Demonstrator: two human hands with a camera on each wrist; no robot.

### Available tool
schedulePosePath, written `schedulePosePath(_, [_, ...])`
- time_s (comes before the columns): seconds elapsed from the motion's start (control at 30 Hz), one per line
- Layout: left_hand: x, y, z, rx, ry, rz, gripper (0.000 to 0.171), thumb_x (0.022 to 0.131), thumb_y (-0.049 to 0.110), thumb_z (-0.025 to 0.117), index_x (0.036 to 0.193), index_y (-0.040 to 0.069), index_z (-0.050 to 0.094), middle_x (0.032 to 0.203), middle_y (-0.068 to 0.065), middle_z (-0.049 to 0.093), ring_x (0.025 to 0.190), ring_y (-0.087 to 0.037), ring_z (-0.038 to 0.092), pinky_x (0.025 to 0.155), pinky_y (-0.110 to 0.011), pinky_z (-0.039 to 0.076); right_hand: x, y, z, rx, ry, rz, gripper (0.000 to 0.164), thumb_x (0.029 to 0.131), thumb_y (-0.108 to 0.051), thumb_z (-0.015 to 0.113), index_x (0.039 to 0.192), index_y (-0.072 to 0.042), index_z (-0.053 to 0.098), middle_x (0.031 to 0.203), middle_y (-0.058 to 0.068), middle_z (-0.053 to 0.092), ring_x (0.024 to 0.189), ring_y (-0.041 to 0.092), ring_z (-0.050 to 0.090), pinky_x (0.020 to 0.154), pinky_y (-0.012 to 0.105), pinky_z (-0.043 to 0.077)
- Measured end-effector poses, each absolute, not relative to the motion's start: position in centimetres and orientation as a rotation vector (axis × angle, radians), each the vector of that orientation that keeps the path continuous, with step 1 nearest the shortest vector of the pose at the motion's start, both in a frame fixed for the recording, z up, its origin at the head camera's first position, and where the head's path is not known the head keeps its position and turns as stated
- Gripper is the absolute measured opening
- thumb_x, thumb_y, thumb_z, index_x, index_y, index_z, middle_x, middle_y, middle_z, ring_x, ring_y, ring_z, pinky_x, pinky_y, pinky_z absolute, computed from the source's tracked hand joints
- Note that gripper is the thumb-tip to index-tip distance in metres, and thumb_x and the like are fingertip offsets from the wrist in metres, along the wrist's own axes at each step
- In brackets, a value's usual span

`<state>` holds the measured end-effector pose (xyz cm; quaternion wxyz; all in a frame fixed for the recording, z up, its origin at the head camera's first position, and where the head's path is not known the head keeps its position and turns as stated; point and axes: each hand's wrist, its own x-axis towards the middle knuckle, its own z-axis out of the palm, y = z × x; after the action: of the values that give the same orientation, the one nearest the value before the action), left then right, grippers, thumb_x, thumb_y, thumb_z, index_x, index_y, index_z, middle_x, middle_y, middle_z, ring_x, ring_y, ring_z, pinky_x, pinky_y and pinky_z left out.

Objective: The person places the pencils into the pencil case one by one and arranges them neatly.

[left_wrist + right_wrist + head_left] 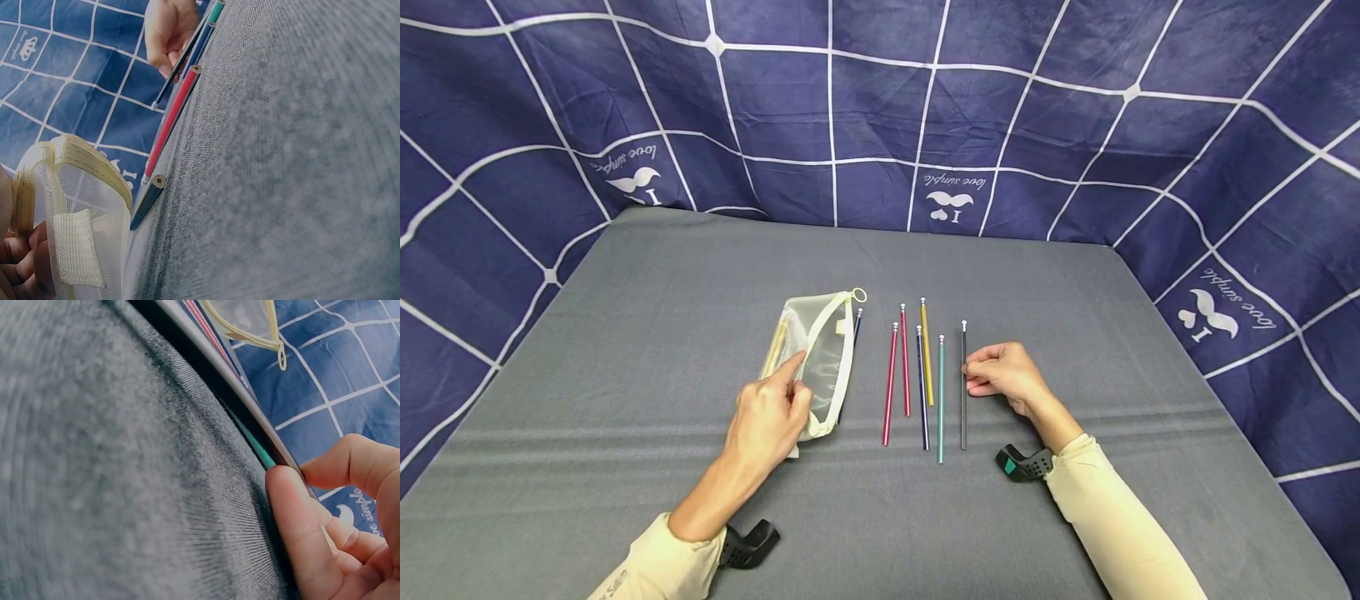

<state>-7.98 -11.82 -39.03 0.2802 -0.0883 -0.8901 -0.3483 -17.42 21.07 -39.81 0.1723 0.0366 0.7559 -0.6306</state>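
A translucent zippered pencil case [829, 371] with pale yellow trim lies left of centre, its mouth parted along the zip. My left hand [767, 423] grips its near side, index finger stretched over the edge; in the left wrist view curled fingers [25, 265] show behind the mesh. Something yellowish [775, 348] shows inside the case. Between thumb and index finger, my right hand [1011, 379] pinches a black pencil [964, 421] at the right end of the pencil group. The right wrist view shows that pencil [234, 381] crossing close in front of the others.
Left of the black pencil lie a teal pencil [941, 400], a dark blue pencil [922, 392], a yellow pencil [927, 350] and two red pencils [889, 392]. Another dark blue pencil [858, 323] lies partly under the case. Blue curtains [880, 117] border the grey table [700, 275].
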Motion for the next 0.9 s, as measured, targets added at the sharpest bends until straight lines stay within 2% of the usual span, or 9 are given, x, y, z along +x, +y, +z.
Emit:
schedulePosePath(0.67, [-8.0,-11.9,-39.1,-0.234,-2.387,-0.934,0.043,0.078,-0.001,0.056,0.119,-0.003,0.069,0.061,-0.008,0.062,0.055,-0.024,0.051,0.057,-0.05,0.049,-18.1,20.0,-39.7,0.1,1.951,-1.944,0.019,0.084,0.01,0.059,0.103,0.012,0.055,0.072,0.006,0.067,0.058,0.012,0.067,0.058,0.026,0.056])
schedulePosePath(0.9, [-8.0,-11.9,-39.1,-0.241,-2.387,-0.932,0.043,0.078,-0.001,0.056,0.119,-0.003,0.068,0.061,-0.008,0.062,0.055,-0.024,0.05,0.058,-0.049,0.049,-18.5,19.5,-39.7,0.081,1.846,-2.019,0.011,0.085,0.012,0.057,0.094,0.005,0.059,0.071,0.007,0.067,0.059,0.014,0.068,0.058,0.026,0.056])
